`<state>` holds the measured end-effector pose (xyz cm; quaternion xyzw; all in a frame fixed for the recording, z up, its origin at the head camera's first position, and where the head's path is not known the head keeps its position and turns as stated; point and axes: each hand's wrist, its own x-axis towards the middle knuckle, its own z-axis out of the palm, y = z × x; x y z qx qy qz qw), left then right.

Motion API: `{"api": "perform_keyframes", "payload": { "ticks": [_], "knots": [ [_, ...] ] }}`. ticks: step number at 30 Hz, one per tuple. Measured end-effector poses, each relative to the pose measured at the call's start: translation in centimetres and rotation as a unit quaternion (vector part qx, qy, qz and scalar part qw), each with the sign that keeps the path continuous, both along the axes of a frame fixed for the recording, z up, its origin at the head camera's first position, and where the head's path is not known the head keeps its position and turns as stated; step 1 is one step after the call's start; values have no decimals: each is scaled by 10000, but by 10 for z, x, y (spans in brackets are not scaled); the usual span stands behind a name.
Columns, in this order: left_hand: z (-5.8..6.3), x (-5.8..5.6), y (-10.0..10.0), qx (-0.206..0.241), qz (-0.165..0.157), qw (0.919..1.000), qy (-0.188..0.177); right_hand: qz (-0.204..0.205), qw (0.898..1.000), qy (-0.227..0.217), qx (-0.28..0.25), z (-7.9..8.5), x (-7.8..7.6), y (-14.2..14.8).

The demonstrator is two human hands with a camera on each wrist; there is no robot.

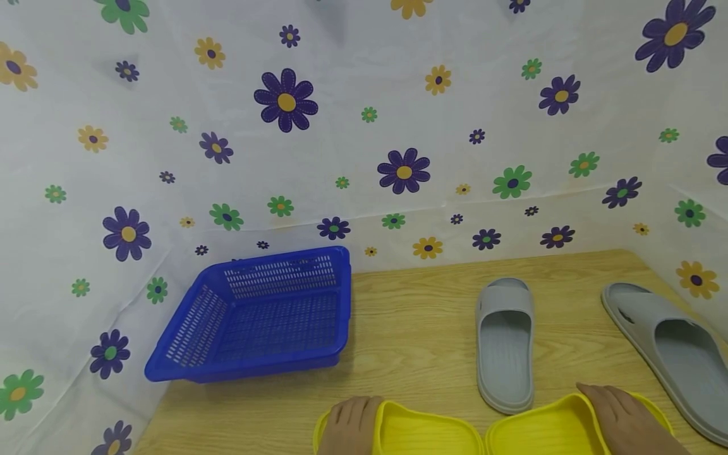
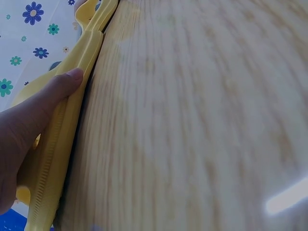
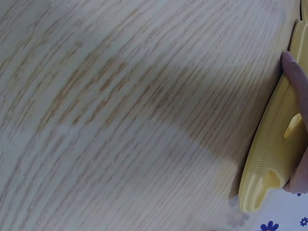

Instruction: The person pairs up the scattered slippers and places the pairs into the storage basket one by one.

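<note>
Head view: pale wood-grain counter; grey open-toed slide; two yellow moulded slippers nearer, heel to heel.
Left hand and right hand each clamped on one yellow slipper. Risk: pushing forward could knock the slide.

I have two bright yellow slippers at the near edge of my head view, both upright with soles down at the tabletop, their near sides cut off by the frame. The left slipper points its toe left, the right slipper its toe right, so they sit heel to heel, seemingly touching. The left hand and right hand each grip one across the upper. On my wrist views, the uppers show cut-out openings and the sole rims fine ridges.
</note>
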<state>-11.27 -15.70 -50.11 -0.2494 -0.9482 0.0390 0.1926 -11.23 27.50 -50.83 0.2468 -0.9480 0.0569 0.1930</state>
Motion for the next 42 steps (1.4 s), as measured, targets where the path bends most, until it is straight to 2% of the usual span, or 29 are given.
{"api": "perform_keyframes", "payload": {
  "ticks": [4,7,10,15,17,19,22,25,28,32,36,39,42],
  "knots": [
    [-1,1,-2,-39,42,10000,65,54,9999,139,10,1,1,-3],
    [-2,0,-5,-93,26,9997,211,-29,10000,21,49,2,2,-6],
    [-1,1,-6,-53,5,9998,184,-65,9999,-73,98,3,2,-7],
    [-1,1,-7,24,40,9999,125,245,9995,211,-42,3,0,-6],
    [-3,0,-8,36,33,9996,282,187,9998,57,-56,3,0,-7],
    [-5,-1,-9,40,0,9987,504,-19,9997,-255,-14,3,2,-9],
    [-8,-3,-11,8,-46,9969,787,-243,9985,-476,71,3,4,-12],
    [-8,-3,-12,-33,-65,9968,793,-244,9988,-410,78,4,4,-12],
    [-6,-2,-11,-29,-44,9982,600,-212,9990,-377,58,4,4,-12],
    [-5,-1,-11,44,-18,9985,537,-61,9998,-196,27,2,4,-10],
    [-8,-2,-10,30,-75,9962,871,-54,9997,-254,-5,1,7,-8],
    [-11,-2,-11,11,-85,9941,1078,149,9996,-213,-126,1,9,-6],
    [-12,-1,-11,57,-123,9933,1149,594,9977,177,-272,1,7,-4]
  ]
}}
